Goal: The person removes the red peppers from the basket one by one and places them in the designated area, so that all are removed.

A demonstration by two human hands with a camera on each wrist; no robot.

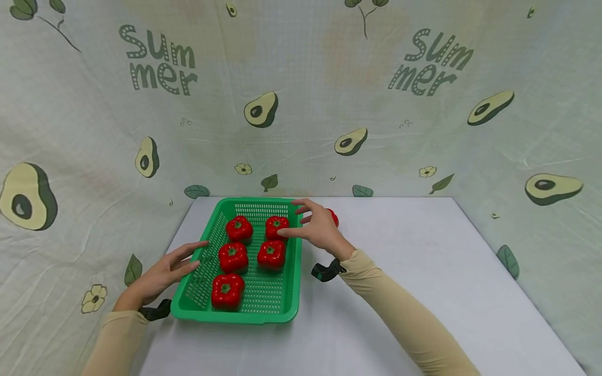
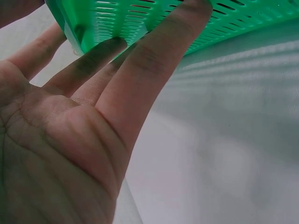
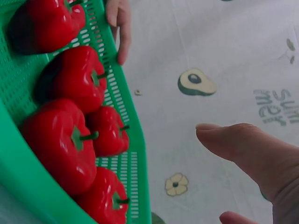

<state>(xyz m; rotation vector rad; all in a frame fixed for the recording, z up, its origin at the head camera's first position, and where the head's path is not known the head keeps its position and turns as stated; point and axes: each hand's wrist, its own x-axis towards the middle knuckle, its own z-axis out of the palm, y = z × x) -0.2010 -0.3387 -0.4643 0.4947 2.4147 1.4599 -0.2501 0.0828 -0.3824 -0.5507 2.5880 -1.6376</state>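
Note:
A green plastic basket [image 1: 292, 292] with slotted walls holds several red bell peppers [image 1: 228, 291] with green stems, in two columns. My left hand [image 1: 160, 274] is at the basket's left side, its fingers extended; in the left wrist view the fingertips [image 2: 198, 11] lie against the slotted wall. Over the right rim hovers my right hand [image 1: 323, 230], thumb and fingers spread apart with nothing between them. Its thumb [image 3: 229, 140] shows empty in the right wrist view. Another red object [image 1: 333, 216], mostly hidden behind the right hand, sits outside the basket on the right.
The basket stands on the left part of a white table [image 1: 404, 261]. A fabric backdrop [image 1: 301, 68] printed with avocados, leaves and "summer" lettering rises behind and at both sides. A black strap [image 1: 327, 270] is on the right wrist, another [image 1: 157, 310] on the left.

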